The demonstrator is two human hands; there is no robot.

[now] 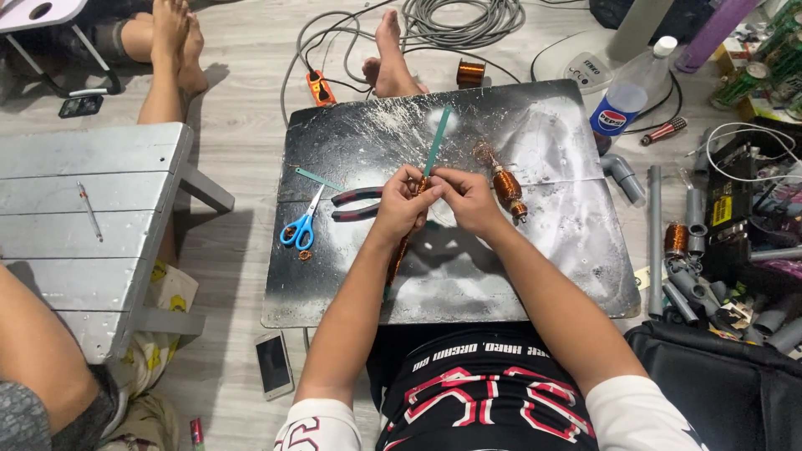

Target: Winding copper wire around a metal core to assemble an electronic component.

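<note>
Together, left hand (399,205) and right hand (468,199) pinch their fingers closed on a copper-wound part (399,250) (green strip (436,134) upright) over the worktop (468,284) centre, best held steady.

Pale wood-plank floor (242,125), grey slatted bench (83,217) at left, evenly lit

Board (501,276) near half kept bare; left side blocked by pliers (355,203), scissors (301,225); right by rotor (507,188); far edge by foot (388,58).
</note>
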